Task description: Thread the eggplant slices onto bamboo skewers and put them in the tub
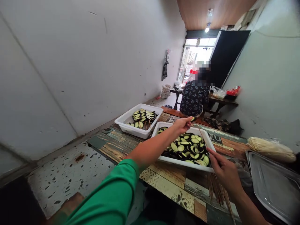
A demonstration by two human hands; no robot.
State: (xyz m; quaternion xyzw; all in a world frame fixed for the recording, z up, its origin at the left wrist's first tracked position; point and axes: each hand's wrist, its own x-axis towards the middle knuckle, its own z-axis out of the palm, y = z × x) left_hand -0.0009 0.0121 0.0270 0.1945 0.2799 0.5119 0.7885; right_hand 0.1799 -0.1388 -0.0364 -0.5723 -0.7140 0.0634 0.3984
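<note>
My left hand (183, 125) reaches over the far side of a white tub (209, 137) filled with cut eggplant slices (181, 148). Its fingertips pinch one eggplant slice (192, 119). At the tub's near right corner, my right hand (222, 170) is closed on a thin bamboo skewer (203, 137), which points up and away over the slices. Below that hand lies a loose bunch of bamboo skewers (217, 187) on the table. To the left, a second white tub (140, 133) holds skewered eggplant slices (144, 115) with their sticks showing.
The patterned plank table (164, 183) carries both tubs. A metal tray (274, 187) and a wrapped pale bundle (270, 149) lie at the right. Beyond the table a person (193, 98) sits facing away, near another table (217, 100) with bags. A wall (93, 72) runs along the left.
</note>
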